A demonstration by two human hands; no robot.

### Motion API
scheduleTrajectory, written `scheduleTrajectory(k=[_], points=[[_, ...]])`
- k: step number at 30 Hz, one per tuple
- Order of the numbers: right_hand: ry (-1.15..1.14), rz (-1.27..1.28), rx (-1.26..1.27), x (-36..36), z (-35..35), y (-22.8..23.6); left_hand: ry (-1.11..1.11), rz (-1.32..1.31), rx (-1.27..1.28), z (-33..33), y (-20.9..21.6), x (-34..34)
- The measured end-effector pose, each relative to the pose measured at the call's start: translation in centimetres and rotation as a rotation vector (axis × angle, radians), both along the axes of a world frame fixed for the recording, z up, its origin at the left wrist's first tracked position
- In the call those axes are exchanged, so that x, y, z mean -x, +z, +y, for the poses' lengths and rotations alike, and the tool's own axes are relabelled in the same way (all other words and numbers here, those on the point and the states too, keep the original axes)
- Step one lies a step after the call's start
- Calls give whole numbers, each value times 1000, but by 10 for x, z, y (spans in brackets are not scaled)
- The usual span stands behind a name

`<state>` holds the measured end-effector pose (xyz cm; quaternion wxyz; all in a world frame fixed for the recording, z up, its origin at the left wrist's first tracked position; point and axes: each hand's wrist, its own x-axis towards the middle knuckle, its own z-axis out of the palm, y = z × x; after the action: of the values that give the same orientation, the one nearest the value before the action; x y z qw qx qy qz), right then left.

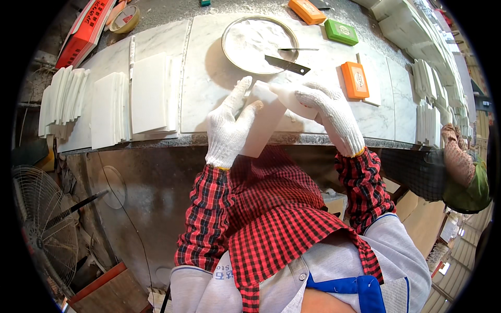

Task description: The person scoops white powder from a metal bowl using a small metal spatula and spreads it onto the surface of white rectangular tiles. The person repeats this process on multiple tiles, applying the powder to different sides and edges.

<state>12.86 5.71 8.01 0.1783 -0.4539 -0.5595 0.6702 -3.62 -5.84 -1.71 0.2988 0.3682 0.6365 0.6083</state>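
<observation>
While both gloved hands, left (227,130) and right (326,112), grip the white tile (263,125) mid-frame, brace it on the bench (209,78) edge and keep pressure even.

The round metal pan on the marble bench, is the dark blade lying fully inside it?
No. The dark blade lies across the rim of the round metal pan, its tip sticking out over the marble bench.

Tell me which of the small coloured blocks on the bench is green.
The green block lies between two orange ones: one orange block at the bench's far edge, the other orange block nearest the right hand.
</observation>
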Motion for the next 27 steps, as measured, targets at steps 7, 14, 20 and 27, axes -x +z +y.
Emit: scheduleTrajectory(k=[7, 14, 20, 27], points=[[49, -34, -12, -1, 4, -4, 5, 17, 5, 0, 2, 0], [1, 13, -35, -4, 0, 4, 3, -5, 0, 0, -3, 1], [-16, 52, -201, -47, 18, -4, -37, -81, 115, -2, 11, 1], [-198, 70, -383, -60, 58, -59, -92, 41, 212, -3, 26, 5]])
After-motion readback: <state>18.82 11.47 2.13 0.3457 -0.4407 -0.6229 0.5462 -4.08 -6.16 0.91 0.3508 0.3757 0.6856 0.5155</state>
